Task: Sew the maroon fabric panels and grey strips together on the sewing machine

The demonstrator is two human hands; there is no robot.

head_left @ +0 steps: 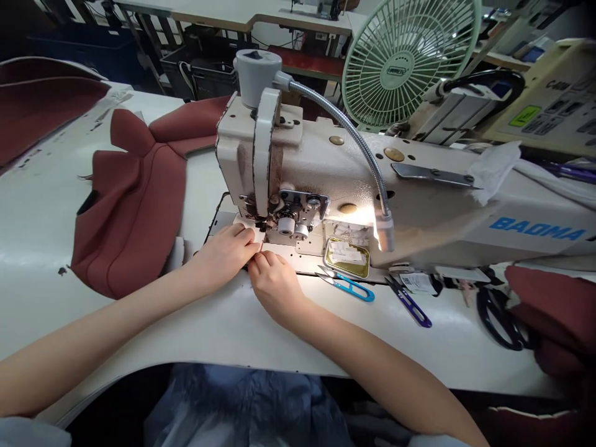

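Both my hands rest on the white table right in front of the sewing machine (pixel 326 180), just below its needle area. My left hand (pixel 226 251) has its fingers curled and pressed onto a small pale piece of material (pixel 249 234) under the presser foot. My right hand (pixel 272 279) is closed in a pinch beside it, fingertips touching the same spot. What the pinch holds is too small to name.
Dark red padded fabric (pixel 128 211) lies to the left on the table (pixel 46 223). Blue thread snips (pixel 349 285), purple snips (pixel 412 304), a small tin (pixel 347 257), black scissors (pixel 500 316) and more red fabric (pixel 554 310) lie right. A fan (pixel 410 56) stands behind.
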